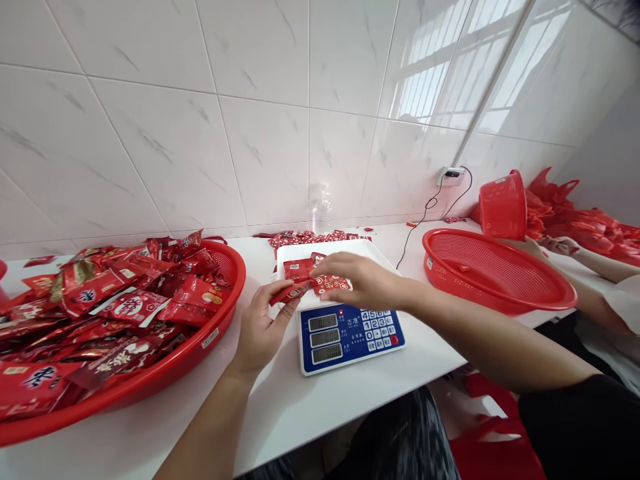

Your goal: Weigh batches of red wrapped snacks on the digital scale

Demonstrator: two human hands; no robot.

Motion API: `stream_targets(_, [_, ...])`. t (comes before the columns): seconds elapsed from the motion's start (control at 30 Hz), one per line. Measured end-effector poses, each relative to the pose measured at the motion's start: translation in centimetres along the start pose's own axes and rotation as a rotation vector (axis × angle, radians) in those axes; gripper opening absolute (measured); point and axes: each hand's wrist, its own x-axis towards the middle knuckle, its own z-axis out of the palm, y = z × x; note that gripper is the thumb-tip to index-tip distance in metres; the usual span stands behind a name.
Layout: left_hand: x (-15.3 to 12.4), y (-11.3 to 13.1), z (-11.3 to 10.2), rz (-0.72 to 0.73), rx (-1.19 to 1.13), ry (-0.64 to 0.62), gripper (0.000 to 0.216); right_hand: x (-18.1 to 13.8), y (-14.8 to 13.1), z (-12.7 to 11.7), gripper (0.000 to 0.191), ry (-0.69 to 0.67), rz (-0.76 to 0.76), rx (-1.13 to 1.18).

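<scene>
Left hand (pixel 260 327): we pinched a small red foil packet (pixel 290 291) just above the blue-faced digital scale (pixel 350 337).
Right hand (pixel 363 283): we rested it on loose red packets (pixel 299 268) on the scale's white pan (pixel 350 250).
Round red plastic basket (pixel 220 337): heaped with packets.

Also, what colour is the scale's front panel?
The panel is blue, with white keys; head view shows it best.

A white counter (pixel 310 407) runs along a wall (pixel 250 133) of large glossy white tiles veined with grey. Just above the counter's right part sits 1 socket (pixel 453 175), its black cable (pixel 425 213) trailing onto the counter. Higher above the counter, a barred window's reflection (pixel 440 73) brightens the tiles.
</scene>
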Motion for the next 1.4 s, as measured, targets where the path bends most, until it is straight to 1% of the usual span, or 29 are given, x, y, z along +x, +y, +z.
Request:
stream_targets(0.07, [-0.2,-0.1,0.1,0.06,0.097,-0.052,0.028,-0.1,-1.1,0.9,0.031,-0.057,-0.051,-0.044])
stream_targets(0.17, [-0.4,-0.4,0.1,0.119,0.153,-0.142,0.027,-0.2,-1.5,1.9,0.021,-0.071,-0.009,-0.112])
stream_targets(0.23, [-0.3,-0.5,0.1,0.15,0.192,-0.157,0.03,-0.1,-0.9,2.1,0.02,-0.038,0.035,-0.101])
stream_targets(0.3, [-0.3,-0.5,0.0,0.167,0.238,-0.126,0.035,0.2,0.2,1.8,0.017,0.06,0.111,-0.044])
stream_targets(0.4, [0.0,-0.4,-0.4,0.144,0.253,-0.003,0.036,0.8,2.6,0.9,0.019,0.29,0.3,0.1])
stream_targets(0.47, [0.2,-0.4,-0.6,0.108,0.206,0.081,0.033,1.1,4.2,0.3,0.021,0.407,0.417,0.232])
stream_targets(0.57, [0.4,-0.5,-0.7,0.05,0.12,0.147,0.03,1.2,5.8,-0.3,0.021,0.478,0.54,0.416])
stream_targets(0.67, [0.5,-0.6,-0.6,0.032,0.086,0.156,0.027,0.9,6.2,-0.3,0.021,0.482,0.589,0.501])
stream_targets(0.77, [0.6,-0.5,-0.5,0.039,0.097,0.13,0.026,0.6,6.0,0.1,0.022,0.467,0.582,0.493])
stream_targets(0.9, [0.6,-0.5,-0.5,0.049,0.14,0.108,0.025,0.5,6.0,0.6,0.025,0.426,0.525,0.446])
stream_targets(1.13, [0.6,-1.1,-0.5,0.04,0.191,0.077,0.026,0.6,6.0,1.1,0.023,0.378,0.476,0.381])
stream_targets(1.23, [0.6,-0.9,-0.5,0.062,0.283,0.032,0.028,0.9,5.0,1.5,0.022,0.353,0.443,0.383])
stream_targets(1.4, [0.5,-0.8,-0.4,0.183,0.444,-0.091,0.032,1.4,2.0,2.2,0.02,0.318,0.374,0.436])
